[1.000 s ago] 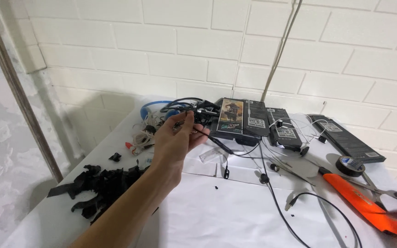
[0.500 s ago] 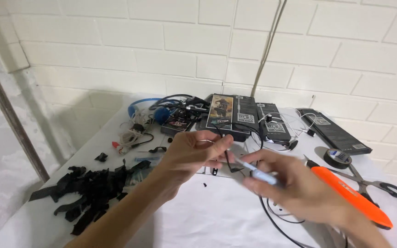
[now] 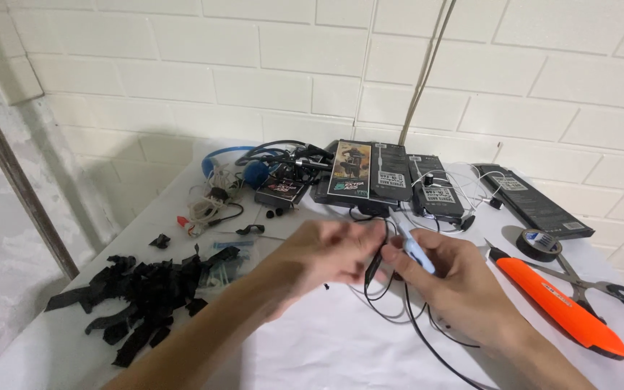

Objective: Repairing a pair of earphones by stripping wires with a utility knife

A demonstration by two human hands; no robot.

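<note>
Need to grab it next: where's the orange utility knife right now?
Head view, right side of the table: the orange utility knife lies beside the right hand, with the scissors and tape roll behind it.

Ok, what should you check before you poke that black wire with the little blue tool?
1. Left hand pinches the thin black cable: ok.
2. Right hand grips the small blue tool: ok.
3. Tool tip touching the cable: cannot tell, blurred.
4. Cable slack loops loose on the white table, not snagged: ok.
5. Orange knife and scissors lie apart from both hands: ok.
6. Knife blade shut away: cannot tell.
</note>
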